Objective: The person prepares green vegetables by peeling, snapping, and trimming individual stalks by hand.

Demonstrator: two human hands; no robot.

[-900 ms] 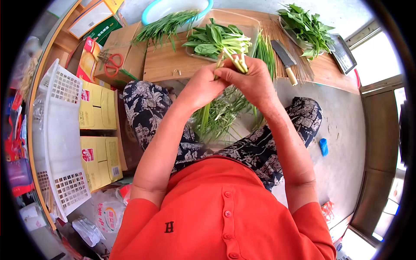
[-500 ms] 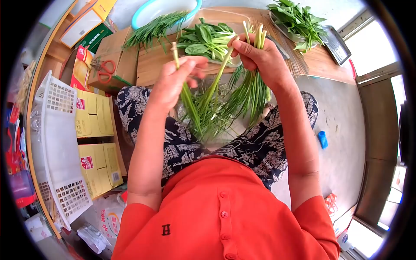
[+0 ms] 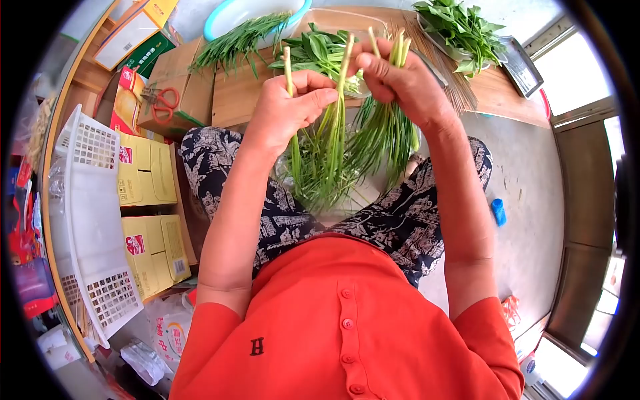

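My left hand [image 3: 283, 117] keeps one chive stalk upright in its curled fingers. Its thumb and fingertip also touch a second pale chive stalk [image 3: 344, 70], which stands between the two hands. Closed around a bunch of garlic chives [image 3: 387, 143] is my right hand [image 3: 410, 83], with the pale root ends up and the green leaves hanging down. Whether the right fingertips touch the second stalk as well, I cannot tell. Beneath both hands, between the knees, lies a loose heap of chive leaves and scraps [image 3: 320, 177], partly in clear plastic.
On the low wooden table [image 3: 230, 100] are leafy greens [image 3: 319, 53] in a clear tray and more greens [image 3: 460, 33] at the right. Chives [image 3: 243, 43] lie by a blue-rimmed basin [image 3: 217, 27]. Red-handled scissors [image 3: 165, 105] rest on a cardboard box. White baskets [image 3: 100, 220] stand left.
My left hand has moved up and to the right, reaching the second stalk, which now stands more upright. My right hand still holds the bunch, nearly in place.
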